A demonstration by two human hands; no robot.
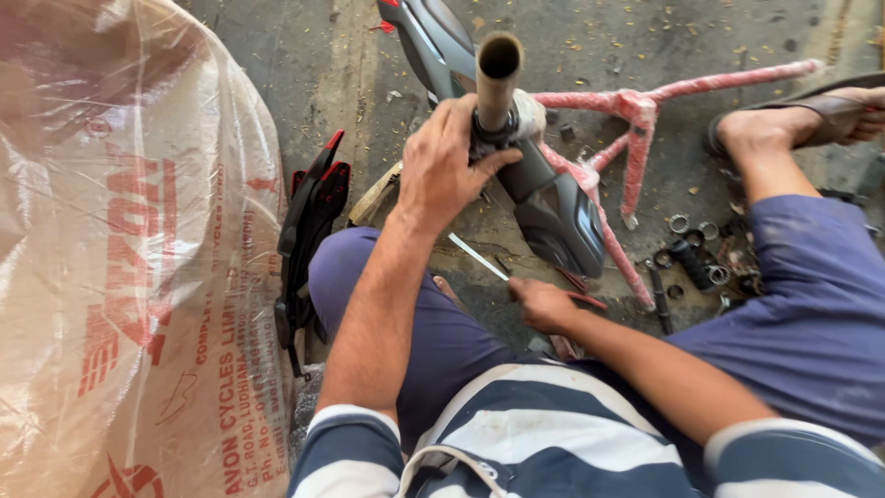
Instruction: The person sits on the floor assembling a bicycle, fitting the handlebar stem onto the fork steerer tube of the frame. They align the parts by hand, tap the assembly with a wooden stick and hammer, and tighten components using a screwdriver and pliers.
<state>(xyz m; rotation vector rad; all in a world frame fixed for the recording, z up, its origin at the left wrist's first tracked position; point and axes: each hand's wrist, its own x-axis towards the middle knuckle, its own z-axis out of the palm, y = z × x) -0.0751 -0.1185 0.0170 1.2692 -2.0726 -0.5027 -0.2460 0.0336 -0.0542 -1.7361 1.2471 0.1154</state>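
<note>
A person seated on a concrete floor (304,65) works on a bicycle fork (544,194), seen from the head camera looking down. The left hand (442,166) is closed around the black collar at the base of the fork's steerer tube (498,78), fingers wrapped from the nine o'clock side. The tan tube stands near the centre of the view, its open mouth tipped toward the camera and toward twelve o'clock. The fork's long axis runs from that mouth down and away toward five o'clock, where its dark grey leg ends near the right hand (544,304). The right hand hangs low between the knees, fingers curled loosely over a thin red-and-black piece on the floor; whether it grips that piece cannot be told. A grey mudguard (438,41) stretches from the tube toward eleven o'clock. Behind the fork, a bicycle frame (645,111) wrapped in pink-red packing lies flat, its tubes reaching toward two o'clock. Small metal rings and bearing parts (701,244) are scattered at four o'clock of the fork, beside the blue-trousered right leg. A black and red plastic guard (313,221) leans against a large clear plastic bag (129,277) with red print at nine o'clock
</note>
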